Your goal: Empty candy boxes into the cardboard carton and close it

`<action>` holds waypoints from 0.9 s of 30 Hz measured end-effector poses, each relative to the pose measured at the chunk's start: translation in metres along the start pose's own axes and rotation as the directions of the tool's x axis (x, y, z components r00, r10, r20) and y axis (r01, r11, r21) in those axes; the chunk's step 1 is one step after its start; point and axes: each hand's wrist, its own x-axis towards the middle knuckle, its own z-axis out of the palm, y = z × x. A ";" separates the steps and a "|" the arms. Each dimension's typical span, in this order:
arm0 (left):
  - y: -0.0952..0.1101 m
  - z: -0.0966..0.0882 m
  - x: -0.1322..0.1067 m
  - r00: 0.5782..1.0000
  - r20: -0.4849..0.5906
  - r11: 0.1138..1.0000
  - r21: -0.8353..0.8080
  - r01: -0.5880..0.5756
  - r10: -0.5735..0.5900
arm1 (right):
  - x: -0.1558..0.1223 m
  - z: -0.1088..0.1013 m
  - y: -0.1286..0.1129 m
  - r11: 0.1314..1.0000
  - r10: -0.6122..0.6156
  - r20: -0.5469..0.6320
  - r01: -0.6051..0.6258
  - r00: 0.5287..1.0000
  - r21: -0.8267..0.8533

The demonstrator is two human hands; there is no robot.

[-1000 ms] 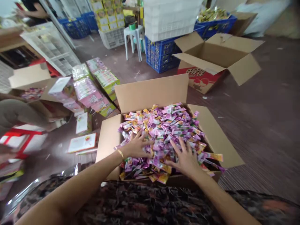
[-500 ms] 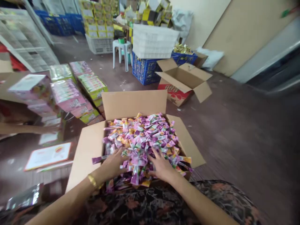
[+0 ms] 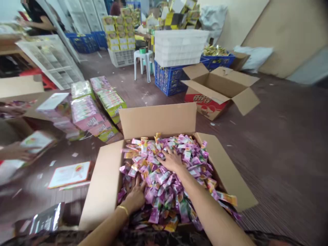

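Note:
An open cardboard box (image 3: 157, 119) stands in front of me, filled to the rim with small purple, pink and orange wrapped packets (image 3: 164, 177). At the left side of the pile, my left hand (image 3: 135, 196) rests with its fingers apart, pointing down among the packets. Farther back, my right hand (image 3: 172, 160) lies spread on top of the heap near its middle. I see nothing gripped in either hand, though some fingertips are partly sunk between packets. A few packets poke over the box's right front corner.
Stacked pink and green display boxes (image 3: 85, 111) stand at left, where a co-worker's hand (image 3: 19, 152) is by a flat carton. An open red-printed carton (image 3: 205, 106) is behind right, near blue crates (image 3: 167, 80) and a stool (image 3: 143, 63). A flat printed card (image 3: 70, 174) lies left.
My right hand has moved farther back over the packets. My left hand has shifted to the pile's left side. The view has tilted and turned left, and the co-worker's hand has moved.

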 end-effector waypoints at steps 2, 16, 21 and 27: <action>0.001 -0.013 -0.001 0.999 0.040 0.998 -0.048 0.038 -0.036 | -0.001 0.003 -0.004 0.999 0.034 0.041 -0.033 0.999 -0.026; 0.018 -0.112 0.007 0.949 -0.252 0.981 -0.003 -0.195 0.188 | -0.135 0.007 0.045 0.962 0.052 -0.067 -0.068 0.996 -0.266; -0.003 -0.052 0.003 0.967 -0.157 0.980 0.011 -0.200 0.199 | -0.135 0.056 0.039 0.950 0.084 0.055 -0.063 0.995 -0.305; 0.018 -0.073 -0.032 0.965 -0.066 0.967 0.026 -0.253 0.254 | -0.141 0.079 0.064 0.955 0.050 -0.024 -0.055 0.998 -0.291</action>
